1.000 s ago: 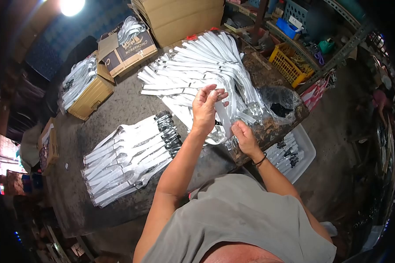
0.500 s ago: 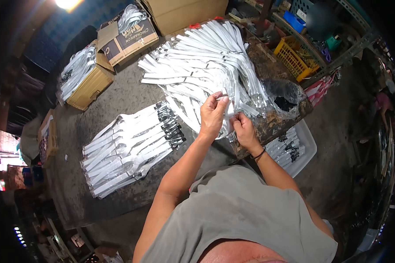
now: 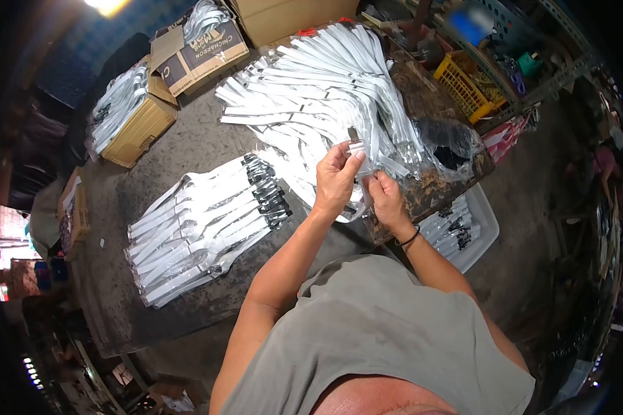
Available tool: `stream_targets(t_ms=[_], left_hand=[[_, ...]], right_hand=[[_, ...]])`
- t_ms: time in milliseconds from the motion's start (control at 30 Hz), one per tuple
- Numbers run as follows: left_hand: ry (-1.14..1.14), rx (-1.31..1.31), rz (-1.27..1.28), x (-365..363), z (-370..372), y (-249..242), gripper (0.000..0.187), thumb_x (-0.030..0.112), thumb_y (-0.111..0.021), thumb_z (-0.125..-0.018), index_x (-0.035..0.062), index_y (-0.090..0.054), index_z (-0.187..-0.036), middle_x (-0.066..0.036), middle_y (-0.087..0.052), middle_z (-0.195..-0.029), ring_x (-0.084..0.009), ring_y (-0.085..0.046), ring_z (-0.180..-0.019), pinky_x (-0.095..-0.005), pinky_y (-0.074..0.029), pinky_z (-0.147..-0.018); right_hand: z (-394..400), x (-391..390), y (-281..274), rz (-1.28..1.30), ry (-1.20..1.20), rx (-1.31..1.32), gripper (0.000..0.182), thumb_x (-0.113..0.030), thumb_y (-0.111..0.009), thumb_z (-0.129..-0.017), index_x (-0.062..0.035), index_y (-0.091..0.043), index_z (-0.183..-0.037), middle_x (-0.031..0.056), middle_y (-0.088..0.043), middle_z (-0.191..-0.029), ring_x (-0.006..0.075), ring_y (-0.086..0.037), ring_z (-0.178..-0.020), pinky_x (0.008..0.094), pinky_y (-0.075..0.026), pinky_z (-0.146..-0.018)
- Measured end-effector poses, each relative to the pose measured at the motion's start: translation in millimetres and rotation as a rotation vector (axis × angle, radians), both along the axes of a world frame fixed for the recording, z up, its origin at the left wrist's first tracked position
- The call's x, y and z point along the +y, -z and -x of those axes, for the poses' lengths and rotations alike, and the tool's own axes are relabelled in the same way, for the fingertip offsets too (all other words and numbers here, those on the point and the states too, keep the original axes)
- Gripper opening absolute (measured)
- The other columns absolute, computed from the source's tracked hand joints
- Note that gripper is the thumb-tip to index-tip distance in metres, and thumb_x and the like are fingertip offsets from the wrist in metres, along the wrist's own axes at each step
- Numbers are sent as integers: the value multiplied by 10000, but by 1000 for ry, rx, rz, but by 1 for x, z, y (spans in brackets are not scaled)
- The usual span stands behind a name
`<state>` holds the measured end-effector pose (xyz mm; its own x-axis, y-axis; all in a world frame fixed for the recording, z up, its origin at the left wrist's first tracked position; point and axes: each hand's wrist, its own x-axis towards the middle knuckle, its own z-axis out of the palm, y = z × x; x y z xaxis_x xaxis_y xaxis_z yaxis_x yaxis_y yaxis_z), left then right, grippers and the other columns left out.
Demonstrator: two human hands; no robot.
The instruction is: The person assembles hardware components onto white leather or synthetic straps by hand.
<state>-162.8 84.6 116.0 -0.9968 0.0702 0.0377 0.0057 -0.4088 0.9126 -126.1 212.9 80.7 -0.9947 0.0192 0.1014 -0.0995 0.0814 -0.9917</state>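
Note:
My left hand is closed in a pinch on a white lanyard, and a small dark end piece sticks up past the fingertips. Close beside it, my right hand has its fingers curled around a lower part of what looks like the same strap. Beyond both hands spreads a big heap of white lanyards. To the left lies a row of lanyards in clear plastic sleeves, their black clips lined up at one end.
Two cardboard boxes, one in front and one behind, hold more lanyards. A white plastic tub with bagged lanyards stands below the table's right edge. Plastic film lies at that corner. A yellow basket sits on a shelf.
The dark end piece now shows above my left fingertips, where mostly white strap showed before. Both hands stay in nearly the same place. The view has shifted slightly.

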Motion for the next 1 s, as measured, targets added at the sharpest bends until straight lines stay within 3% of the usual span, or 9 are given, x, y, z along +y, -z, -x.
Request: stream_targets(t_ms=[100, 300, 367, 533, 633, 767, 867, 967, 1000], left_hand=[[24, 9, 37, 4, -6, 0, 223, 107, -621, -918, -44, -594, -1079, -20, -635, -875, -52, -543, -755, -216, -454, -665], [81, 16, 130, -1, -2, 2, 133, 116, -603, -918, -11, -639, -942, 27, -600, -789, -23, -489, -694, -195, -394, -592], [88, 6, 162, 0, -3, -1, 137, 127, -604, -911, -5, -640, -916, 33, -593, -771, -20, -473, -667, -199, -382, -575], [179, -4, 291, 10, -5, 5, 156, 142, -603, -905, -11, -634, -899, 10, -609, -743, -34, -507, -665, -206, -403, -584], [240, 50, 298, 21, -10, -2, 164, 143, -603, -904, -19, -628, -894, -21, -632, -747, -53, -540, -672, -218, -429, -598], [332, 10, 307, 22, -13, -1, 129, 118, -610, -913, -7, -630, -894, -57, -647, -928, -72, -563, -793, -223, -457, -675], [225, 381, 555, 21, -8, 15, 197, 82, -649, -842, -22, -596, -1001, -97, -583, -1110, -130, -561, -964, -295, -482, -752], [199, 343, 178, 35, -7, 6, 463, 39, -661, -812, 7, -476, -1235, -108, -405, -1342, -184, -467, -1177, -324, -460, -899], [313, 278, 116, 35, -8, -10, 567, 28, -644, -833, 20, -371, -1329, -113, -375, -1369, -198, -437, -1221, -331, -434, -951]], right_hand=[[-1, -1, -11, 34, 26, -40, 237, -202, -523, -947, 6, -599, -862, 13, -532, -655, 75, -479, -628, 272, -412, -563], [-3, 21, -13, -267, -95, -14, 244, -223, -576, -929, 9, -626, -877, 67, -582, -698, 108, -521, -660, 272, -440, -617], [9, 40, -12, -184, -31, 50, 238, -232, -611, -914, 2, -645, -884, 73, -601, -757, 129, -544, -685, 277, -448, -631], [28, 60, -94, -334, 24, 243, 235, -222, -603, -927, 5, -647, -968, 45, -610, -821, 114, -553, -730, 263, -448, -672], [31, 50, -119, -421, -46, 263, 187, -176, -635, -890, 7, -650, -927, 70, -622, -803, 141, -582, -743, 278, -459, -685], [36, 56, -125, -422, -24, 154, 162, -141, -661, -855, 20, -654, -873, 81, -632, -801, 146, -594, -744, 286, -468, -687], [35, 62, -124, -371, -1, 130, 154, -136, -659, -856, 17, -657, -869, 80, -638, -799, 139, -594, -746, 281, -467, -685], [28, 60, -119, -315, -31, 166, 153, -146, -663, -855, 7, -659, -868, 76, -632, -808, 143, -591, -749, 283, -466, -684], [25, 61, -118, -302, -13, 195, 154, -151, -665, -855, 2, -661, -869, 73, -628, -813, 146, -589, -751, 286, -465, -684]])
